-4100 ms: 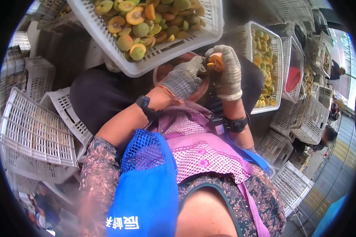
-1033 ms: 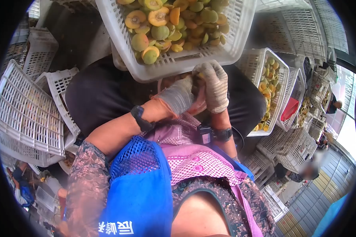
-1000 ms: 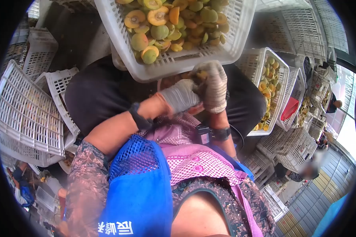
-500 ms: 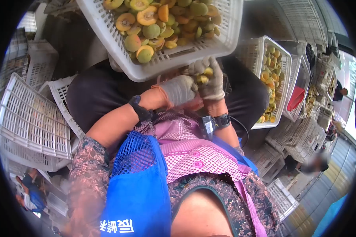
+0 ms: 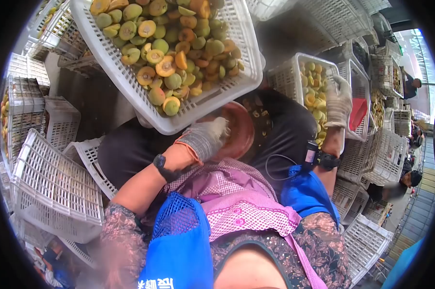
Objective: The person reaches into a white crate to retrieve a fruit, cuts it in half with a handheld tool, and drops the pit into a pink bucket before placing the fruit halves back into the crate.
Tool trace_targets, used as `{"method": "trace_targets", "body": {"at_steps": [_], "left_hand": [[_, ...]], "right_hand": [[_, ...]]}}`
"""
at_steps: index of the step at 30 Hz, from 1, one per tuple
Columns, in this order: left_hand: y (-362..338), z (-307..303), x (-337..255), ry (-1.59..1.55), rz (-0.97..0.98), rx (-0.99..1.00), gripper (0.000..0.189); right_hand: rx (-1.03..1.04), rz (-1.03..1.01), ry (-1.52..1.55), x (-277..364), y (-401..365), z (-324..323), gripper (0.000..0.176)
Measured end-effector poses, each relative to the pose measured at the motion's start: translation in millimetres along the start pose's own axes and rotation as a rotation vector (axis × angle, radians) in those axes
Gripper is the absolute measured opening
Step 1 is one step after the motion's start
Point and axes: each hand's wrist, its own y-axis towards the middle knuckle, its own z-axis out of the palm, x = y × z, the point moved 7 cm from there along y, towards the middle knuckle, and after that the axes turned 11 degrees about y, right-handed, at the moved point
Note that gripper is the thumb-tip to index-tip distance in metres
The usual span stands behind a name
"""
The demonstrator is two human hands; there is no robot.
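My left hand (image 5: 207, 137), in a grey glove, is closed beside a reddish bowl (image 5: 240, 132) between my knees; what it grips is hidden. Out to the right, my gloved right hand (image 5: 339, 102) is open at the edge of a white crate (image 5: 341, 72) of yellow-green fruit pieces (image 5: 314, 91), with no fruit visible in it. A large white crate (image 5: 167, 126) stands in front of my lap. It holds whole green and orange fruit and cut halves (image 5: 165, 66) with brown centres.
Empty-looking white crates (image 5: 58, 188) are stacked at the left. Right of the fruit crate is another crate with a red object (image 5: 357, 113). More crates (image 5: 367, 243) stand at the lower right. People (image 5: 395, 188) are at the far right, and another person (image 5: 53, 262) is at the lower left.
My right hand has moved from beside my left hand to the right-hand crate, and the fruit pieces in it are gone from view. The view has shifted, bringing the bowl into sight.
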Motion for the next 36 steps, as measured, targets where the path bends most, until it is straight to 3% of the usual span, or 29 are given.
{"method": "trace_targets", "body": {"at_steps": [1, 2, 3, 4, 5, 6, 7, 8, 10, 11, 13, 15, 16, 17, 19, 20, 21, 23, 25, 27, 28, 32, 34, 36], "left_hand": [[0, -1, 4, 0.0, -0.002, -0.009, 0.027], [0, -5, 2, 0.081, 0.128, -0.071, 0.026], [0, -11, -2, 0.162, 0.257, -0.131, 0.025], [-8, -37, -10, 0.031, 0.145, 0.006, 0.026], [0, -34, 0, 0.031, 0.139, 0.0, 0.026], [13, -24, 17, 0.02, 0.117, -0.019, 0.03], [26, -14, 34, 0.009, 0.096, -0.036, 0.035], [34, 0, 49, 0.008, 0.093, -0.035, 0.035], [36, -4, 60, -0.542, 0.295, -0.285, 0.044], [37, 0, 67, -0.552, 0.283, -0.28, 0.044], [35, -4, 69, -0.503, 0.231, -0.234, 0.051], [38, -17, 75, -0.497, 0.152, -0.308, 0.04], [40, -25, 78, -0.477, 0.083, -0.38, 0.032], [38, -28, 75, -0.484, 0.076, -0.373, 0.032], [30, -39, 73, -0.391, 0.027, -0.534, 0.033], [40, -22, 77, -0.531, 0.147, -0.559, 0.034], [40, -20, 75, -0.533, 0.141, -0.549, 0.034], [44, -8, 60, -0.016, 0.095, -0.32, 0.038], [45, -2, 48, 0.162, 0.159, -0.299, 0.036], [51, 9, 53, -0.006, -0.059, -0.095, 0.038], [54, 17, 53, -0.003, -0.052, -0.087, 0.038], [52, 25, 57, -0.155, 0.056, -0.244, 0.042], [50, 23, 56, -0.245, 0.055, -0.274, 0.044], [53, 24, 55, -0.018, -0.014, -0.267, 0.046]], "right_hand": [[0.172, -0.077, 0.163, 29, 8, 17, 0.019], [0.343, -0.157, 0.329, 58, 10, 40, 0.019], [0.423, -0.108, 0.446, 77, 10, 67, 0.02], [0.506, -0.057, 0.561, 95, 7, 101, 0.02], [0.522, -0.15, 0.554, 106, 0, 139, 0.021], [0.596, -0.057, 0.539, 127, -8, 166, 0.022], [0.661, -0.091, 0.449, 149, -11, 192, 0.024], [0.603, -0.24, 0.402, 164, -18, 213, 0.028], [0.661, -0.276, 0.391, 165, -28, 261, 0.031], [0.72, -0.314, 0.376, 166, -38, 280, 0.034], [0.837, -0.245, 0.386, 183, -39, 273, 0.032], [0.844, 0.012, 0.815, 147, -50, 290, 0.027], [0.856, -0.266, 0.712, 157, -59, 276, 0.03], [0.866, -0.259, 0.711, 154, -71, 267, 0.03], [0.962, 0.766, 1.36, 141, -101, 249, 0.036], [1.039, 0.761, 1.264, 138, -109, 242, 0.038], [1.04, 0.775, 1.263, 144, -119, 231, 0.038], [0.806, 1.172, 1.798, 165, -138, 208, 0.036], [0.785, 1.091, 1.778, 162, -145, 196, 0.034], [0.764, 0.889, 1.509, 148, -147, 193, 0.036], [0.66, 1.344, 1.787, 144, -163, 196, 0.036], [0.513, 1.444, 1.831, 144, -172, 198, 0.035], [0.485, 1.349, 1.611, 145, -168, 191, 0.039], [0.461, 1.311, 1.652, 146, -170, 194, 0.035]]}}
